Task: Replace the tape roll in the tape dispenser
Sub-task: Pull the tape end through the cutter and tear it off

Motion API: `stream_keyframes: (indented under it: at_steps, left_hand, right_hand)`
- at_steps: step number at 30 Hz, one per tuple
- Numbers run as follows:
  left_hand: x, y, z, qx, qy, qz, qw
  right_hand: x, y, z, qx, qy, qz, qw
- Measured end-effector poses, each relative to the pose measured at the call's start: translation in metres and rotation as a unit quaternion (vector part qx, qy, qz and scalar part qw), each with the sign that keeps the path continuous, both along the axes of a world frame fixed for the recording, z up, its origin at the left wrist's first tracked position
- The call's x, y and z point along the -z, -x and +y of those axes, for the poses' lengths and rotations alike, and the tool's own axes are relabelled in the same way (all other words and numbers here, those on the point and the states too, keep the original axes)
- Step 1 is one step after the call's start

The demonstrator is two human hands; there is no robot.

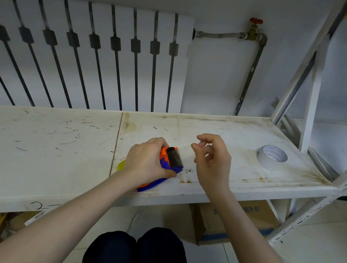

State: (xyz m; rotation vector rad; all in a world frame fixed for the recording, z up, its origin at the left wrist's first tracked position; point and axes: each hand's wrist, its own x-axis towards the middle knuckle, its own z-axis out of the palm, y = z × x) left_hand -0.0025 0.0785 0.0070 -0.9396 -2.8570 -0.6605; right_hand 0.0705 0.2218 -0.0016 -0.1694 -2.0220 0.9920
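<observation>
Both hands work low in the middle of the frame, over the white shelf [225, 128]. The left hand [147, 161] is clamped around the tape dispenser [170, 165], an orange and blue plastic tool whose dark roller end pokes out past the fingers while its handle trails back toward the shelf's front edge. The right hand [214, 158] hovers just beside it, holding nothing, with thumb and forefinger loosely curled toward each other and a gap between them.

The tape roll [272, 157] lies flat on the shelf at the right of the frame, well apart from both hands, its pale core facing up.

By its look the dispenser is light, rigid plastic, so the body grip the left hand has should steady it well; the cutting edge (hidden from this angle) is likely the part to keep fingers off. A bit of yellow shows behind the left wrist, too covered to identify.

The roll is probably light and stiff through its core, with smooth, slightly slick sides. I would take it by pinching across the outer rim, or with fingers hooked inside the core, and avoid touching the sticky free end until it is seated.
</observation>
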Motion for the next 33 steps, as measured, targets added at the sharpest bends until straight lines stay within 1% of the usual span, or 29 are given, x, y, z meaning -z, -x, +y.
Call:
stream_keyframes:
  at_steps: [2, 3, 4, 6, 8, 10, 15, 17, 21, 26, 30, 33]
  left_hand:
    - [0.001, 0.000, 0.001, 0.003, 0.000, -0.002, 1.000]
    - [0.001, 0.000, 0.001, 0.003, -0.002, -0.003, 1.000]
    - [0.002, 0.000, 0.001, 0.003, -0.005, -0.004, 1.000]
    - [0.003, 0.000, 0.000, 0.006, -0.016, -0.011, 1.000]
    - [0.004, -0.001, 0.001, 0.010, -0.020, -0.014, 1.000]
    - [0.005, -0.001, 0.002, 0.012, -0.016, -0.010, 1.000]
    - [0.010, 0.003, 0.003, 0.013, -0.008, -0.008, 1.000]
    - [0.011, 0.003, 0.005, 0.013, -0.006, -0.005, 1.000]
    - [0.013, 0.005, 0.006, 0.027, 0.004, -0.007, 1.000]
    - [0.010, 0.009, 0.010, 0.060, 0.065, 0.035, 0.995]
    - [0.010, 0.012, 0.019, 0.097, 0.150, 0.032, 0.983]
    - [0.012, 0.014, 0.026, 0.120, 0.221, 0.046, 0.967]
  right_hand:
    - [-0.003, 0.000, 0.000, -0.013, -0.064, 0.023, 0.998]
    - [-0.002, 0.001, 0.003, -0.012, -0.073, 0.022, 0.997]
    - [0.000, 0.002, 0.006, -0.006, -0.060, 0.011, 0.998]
    - [0.007, 0.004, 0.016, 0.004, 0.030, -0.055, 0.998]
    - [0.015, 0.006, 0.022, -0.002, 0.131, -0.143, 0.981]
    - [0.021, 0.009, 0.025, -0.008, 0.173, -0.187, 0.967]
    - [0.011, 0.008, 0.029, -0.016, 0.183, -0.200, 0.963]
    - [0.009, 0.007, 0.028, -0.018, 0.173, -0.203, 0.964]
    - [0.005, 0.005, 0.028, -0.001, 0.154, -0.182, 0.971]
    - [0.012, 0.002, 0.030, 0.022, 0.154, -0.191, 0.969]
    - [0.029, -0.002, 0.038, 0.031, 0.168, -0.226, 0.959]
    - [0.053, -0.005, 0.037, 0.032, 0.178, -0.258, 0.949]
